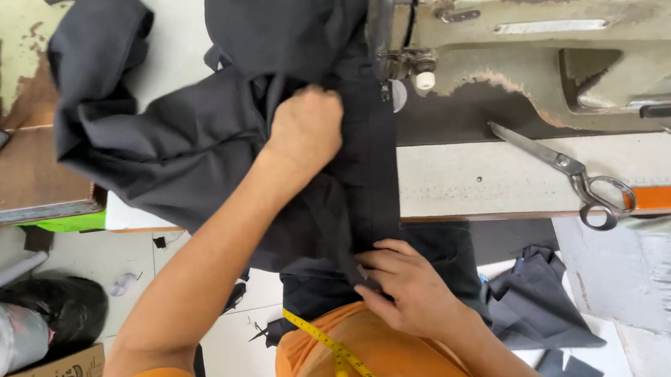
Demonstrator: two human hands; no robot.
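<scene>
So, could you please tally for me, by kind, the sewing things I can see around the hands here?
Dark cloth being sewn: 1
Sewing machine: 1
Scissors: 1
Yellow tape measure: 1
Loose dark scraps by the floor: 1 pile
Total: 5

The left hand presses the cloth; the right hand pinches its near edge.

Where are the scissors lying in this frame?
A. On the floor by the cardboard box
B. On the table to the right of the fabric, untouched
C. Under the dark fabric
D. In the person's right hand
B: the scissors rest on the table, well clear of both the left hand and right hand, which press on the dark fabric.
</scene>
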